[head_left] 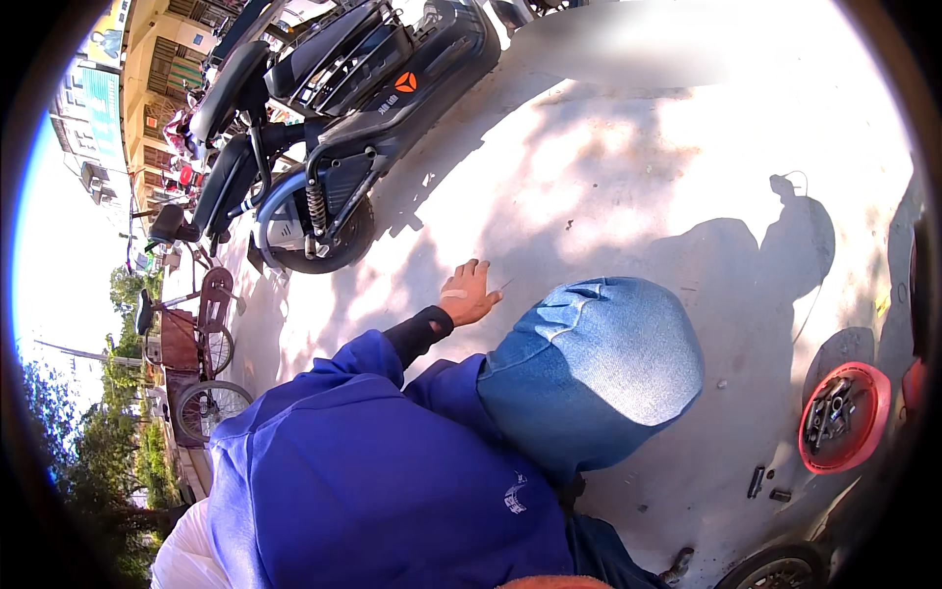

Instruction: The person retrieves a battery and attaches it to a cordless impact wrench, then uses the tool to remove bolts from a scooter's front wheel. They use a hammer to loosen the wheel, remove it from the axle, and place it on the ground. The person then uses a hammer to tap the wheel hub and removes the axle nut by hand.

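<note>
My left hand [471,293] reaches out over the pale ground, past my bent knee [599,368] in blue jeans. Its fingers are stretched out and look free of any object. A pale strip like a plaster [454,294] lies across the back of it, and a black cuff [420,336] covers the wrist. Beside the thumb runs a thin dark line that I cannot make out. The purple jacket [363,471] on my arm and body fills the lower middle. Nowhere in the picture does my right hand show. Nearest to my left hand stands a black electric scooter [343,128], its rear wheel towards me.
A red basin [873,432] of metal tools or parts [832,412] sits at the right. Two small dark cylindrical pieces [756,481] lie near it. Part of a wheel [780,569] shows at the lower edge. A cargo tricycle [201,363] stands at the left.
</note>
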### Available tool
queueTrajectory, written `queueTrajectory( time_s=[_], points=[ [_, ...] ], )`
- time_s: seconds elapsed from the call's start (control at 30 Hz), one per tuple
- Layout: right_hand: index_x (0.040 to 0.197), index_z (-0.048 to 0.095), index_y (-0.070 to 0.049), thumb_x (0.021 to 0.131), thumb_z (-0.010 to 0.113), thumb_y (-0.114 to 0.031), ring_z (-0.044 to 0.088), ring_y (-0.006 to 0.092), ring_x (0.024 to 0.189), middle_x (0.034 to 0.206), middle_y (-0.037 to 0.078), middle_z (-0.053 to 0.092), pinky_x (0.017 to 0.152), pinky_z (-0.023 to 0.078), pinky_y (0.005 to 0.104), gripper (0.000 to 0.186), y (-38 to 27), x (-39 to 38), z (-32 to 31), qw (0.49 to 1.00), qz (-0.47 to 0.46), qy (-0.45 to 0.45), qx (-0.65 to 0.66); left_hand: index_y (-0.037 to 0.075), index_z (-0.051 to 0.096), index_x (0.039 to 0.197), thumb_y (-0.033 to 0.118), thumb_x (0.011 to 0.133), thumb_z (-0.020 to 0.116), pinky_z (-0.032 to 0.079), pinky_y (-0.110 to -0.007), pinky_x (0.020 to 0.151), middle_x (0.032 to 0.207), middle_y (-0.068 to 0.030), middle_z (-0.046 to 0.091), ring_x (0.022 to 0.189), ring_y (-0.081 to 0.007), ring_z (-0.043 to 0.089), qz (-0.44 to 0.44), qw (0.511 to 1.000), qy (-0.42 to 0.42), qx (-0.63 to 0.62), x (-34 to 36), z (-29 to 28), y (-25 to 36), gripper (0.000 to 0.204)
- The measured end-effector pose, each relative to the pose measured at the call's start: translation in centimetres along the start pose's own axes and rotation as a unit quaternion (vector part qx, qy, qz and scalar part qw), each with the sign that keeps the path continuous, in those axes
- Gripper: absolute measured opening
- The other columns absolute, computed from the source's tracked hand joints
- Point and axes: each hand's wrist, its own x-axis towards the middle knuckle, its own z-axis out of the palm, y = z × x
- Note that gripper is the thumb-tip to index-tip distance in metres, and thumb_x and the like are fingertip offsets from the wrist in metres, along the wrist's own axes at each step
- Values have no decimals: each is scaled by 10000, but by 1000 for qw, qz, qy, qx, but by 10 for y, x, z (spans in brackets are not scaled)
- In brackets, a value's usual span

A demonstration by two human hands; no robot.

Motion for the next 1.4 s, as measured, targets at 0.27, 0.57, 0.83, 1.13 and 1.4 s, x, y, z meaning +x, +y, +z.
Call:
queueTrajectory(
  time_s=[0.27, 0.57, 0.83, 1.13, 1.4],
  points=[
    [1362, 597, 17, 954, 735, -269, 678, 377, 1058, 1198, 261, 654, 798, 565, 503, 517, -25, 44, -46, 981, 22, -184, -58, -200, 149, 1600, 703, 777, 817, 233, -650, 1265, 1597, -533, 183, 1515, -680, 187, 2, 982, -134, 133, -11, 131, -85, 1392],
    [1303, 635, 23, 955, 736, -269, 717, 352, 970, 1107, 247, 699, 728, 574, 493, 466, -12, 42, -87, 923, 65, -373, -68, -251, 180, 1560, 527, 888, 747, 322, -671, 1225, 1593, -518, 221, 1470, -709, 268, 141, 876, 83, 454, 7, 223, -180, 1175],
    [1251, 668, 28, 955, 737, -269, 751, 331, 891, 1027, 234, 740, 665, 583, 484, 425, 81, -16, -164, 859, 28, -510, -35, -267, 201, 1548, 432, 928, 729, 304, -681, 1226, 1577, -498, 273, 1501, -675, 244, 131, 896, 36, 422, 5, 209, -177, 1074],
    [1229, 697, -61, 970, 617, -113, 745, 443, 1026, 1031, 244, 773, 884, 569, 549, 276, -16, 19, -219, 898, 44, -436, -41, -6, 668, 1382, 327, 981, 694, 504, -477, 1122, 1375, -242, 692, 1302, -407, 645, -48, 959, -274, -48, 59, -33, -32, 522],
    [1185, 677, -22, 908, 568, -62, 761, 422, 998, 1032, 231, 772, 839, 574, 514, 301, -135, 33, -259, 844, -55, -509, -160, 41, 586, 1442, 244, 989, 648, 528, -495, 1032, 1217, -221, 747, 1198, -420, 681, -58, 931, -245, -263, -102, -165, -6, 500]
  ],
)
